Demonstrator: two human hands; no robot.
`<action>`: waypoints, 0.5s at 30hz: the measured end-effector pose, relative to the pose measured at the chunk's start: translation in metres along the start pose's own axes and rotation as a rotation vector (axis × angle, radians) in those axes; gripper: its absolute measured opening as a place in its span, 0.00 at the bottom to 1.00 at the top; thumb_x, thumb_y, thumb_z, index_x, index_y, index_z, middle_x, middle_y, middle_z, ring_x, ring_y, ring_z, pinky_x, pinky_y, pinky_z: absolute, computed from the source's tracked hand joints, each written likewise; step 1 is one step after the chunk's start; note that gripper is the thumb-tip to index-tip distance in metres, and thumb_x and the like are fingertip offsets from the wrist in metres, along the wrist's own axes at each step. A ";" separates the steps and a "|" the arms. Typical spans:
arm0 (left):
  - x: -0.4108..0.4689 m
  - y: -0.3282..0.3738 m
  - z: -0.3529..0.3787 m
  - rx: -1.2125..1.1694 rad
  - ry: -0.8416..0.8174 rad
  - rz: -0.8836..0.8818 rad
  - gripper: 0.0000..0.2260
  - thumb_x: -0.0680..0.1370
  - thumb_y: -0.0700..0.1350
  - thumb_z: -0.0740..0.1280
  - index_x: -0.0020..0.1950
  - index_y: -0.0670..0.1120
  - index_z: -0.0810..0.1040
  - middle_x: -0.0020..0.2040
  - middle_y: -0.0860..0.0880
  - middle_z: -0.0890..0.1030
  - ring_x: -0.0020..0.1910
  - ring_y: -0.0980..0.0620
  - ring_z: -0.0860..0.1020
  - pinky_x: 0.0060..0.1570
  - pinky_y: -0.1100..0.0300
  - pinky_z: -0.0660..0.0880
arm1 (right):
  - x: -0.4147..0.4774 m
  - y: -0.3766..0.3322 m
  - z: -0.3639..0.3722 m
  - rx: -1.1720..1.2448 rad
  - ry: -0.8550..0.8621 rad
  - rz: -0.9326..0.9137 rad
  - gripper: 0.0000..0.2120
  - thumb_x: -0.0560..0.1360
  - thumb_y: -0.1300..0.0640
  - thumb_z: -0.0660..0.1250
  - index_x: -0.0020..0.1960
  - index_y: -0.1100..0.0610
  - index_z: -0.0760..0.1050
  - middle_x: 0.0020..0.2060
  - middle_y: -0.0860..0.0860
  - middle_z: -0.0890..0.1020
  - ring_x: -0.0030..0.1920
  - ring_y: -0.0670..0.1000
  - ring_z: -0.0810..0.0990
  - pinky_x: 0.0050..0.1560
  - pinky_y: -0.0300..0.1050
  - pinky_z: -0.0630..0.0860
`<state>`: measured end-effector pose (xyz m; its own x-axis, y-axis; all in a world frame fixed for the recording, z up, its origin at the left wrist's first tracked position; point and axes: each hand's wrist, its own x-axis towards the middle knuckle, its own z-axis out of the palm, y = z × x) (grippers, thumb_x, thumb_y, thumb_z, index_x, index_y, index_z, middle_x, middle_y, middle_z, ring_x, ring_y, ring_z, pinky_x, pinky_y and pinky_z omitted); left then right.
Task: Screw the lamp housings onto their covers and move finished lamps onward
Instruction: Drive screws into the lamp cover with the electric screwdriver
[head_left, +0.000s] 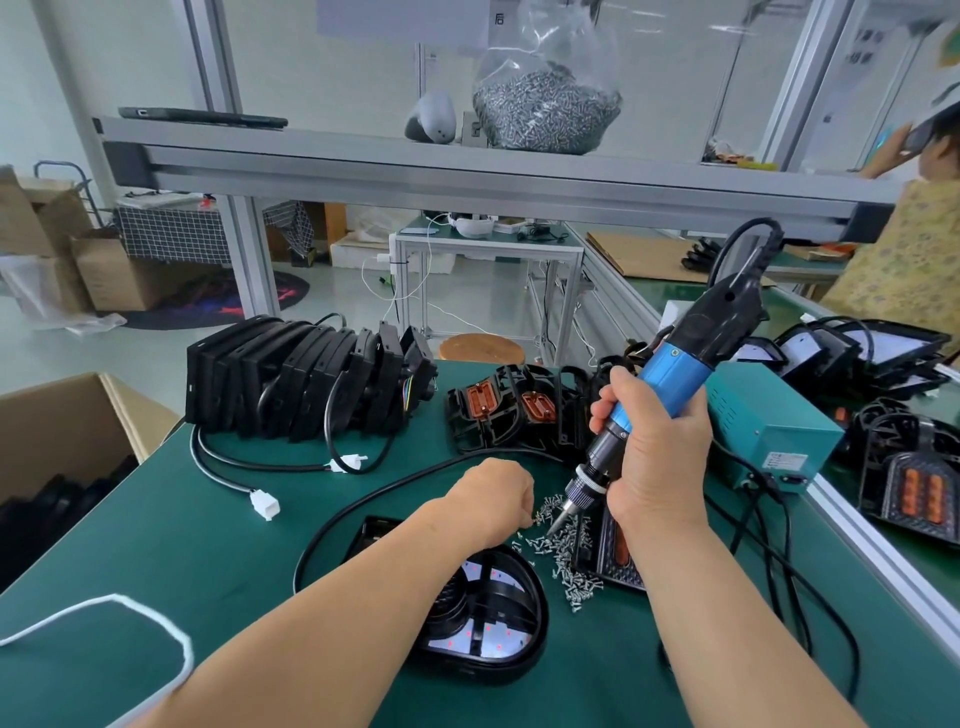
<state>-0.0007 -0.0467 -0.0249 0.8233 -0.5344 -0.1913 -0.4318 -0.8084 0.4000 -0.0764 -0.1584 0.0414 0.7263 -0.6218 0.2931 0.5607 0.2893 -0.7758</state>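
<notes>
Appears mid-cycle: left hand (493, 499) curled into screw pile (566, 553), pinch unconfirmable; right hand (657, 457) wrapped tight round electric screwdriver (672, 371), tip at pile; lamp (491, 618) flat on mat (156, 545) beneath left forearm, seemingly unscrewed; stacked housings (306, 379) behind, pending.

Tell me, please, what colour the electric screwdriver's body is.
Blue, on the electric screwdriver, in the head view.

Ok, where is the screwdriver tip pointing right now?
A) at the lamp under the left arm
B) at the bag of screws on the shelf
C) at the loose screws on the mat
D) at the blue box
C: the right hand holds the screwdriver with its tip down in the loose screws, beside the left hand.
</notes>
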 end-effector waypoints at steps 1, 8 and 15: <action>0.001 0.001 0.000 0.049 -0.011 -0.001 0.05 0.78 0.40 0.69 0.52 0.42 0.81 0.53 0.43 0.82 0.48 0.43 0.80 0.48 0.54 0.76 | -0.001 0.000 -0.001 -0.001 0.000 0.000 0.14 0.68 0.61 0.73 0.50 0.56 0.72 0.32 0.51 0.78 0.29 0.48 0.77 0.30 0.42 0.75; 0.008 0.005 0.005 0.248 -0.066 -0.015 0.08 0.77 0.33 0.65 0.55 0.40 0.80 0.51 0.44 0.82 0.50 0.44 0.81 0.52 0.51 0.79 | -0.004 -0.004 -0.004 -0.014 0.000 -0.018 0.11 0.72 0.63 0.72 0.48 0.55 0.71 0.31 0.49 0.78 0.29 0.48 0.77 0.30 0.42 0.75; -0.002 0.005 0.007 0.330 -0.079 0.008 0.06 0.79 0.33 0.60 0.51 0.43 0.72 0.46 0.45 0.73 0.41 0.44 0.71 0.40 0.54 0.70 | -0.004 -0.009 -0.007 -0.027 0.021 -0.024 0.11 0.74 0.66 0.71 0.48 0.55 0.71 0.31 0.50 0.78 0.29 0.48 0.76 0.30 0.42 0.75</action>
<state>-0.0076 -0.0515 -0.0291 0.7940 -0.5477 -0.2638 -0.5445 -0.8337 0.0922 -0.0871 -0.1638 0.0428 0.7043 -0.6434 0.2999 0.5664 0.2547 -0.7838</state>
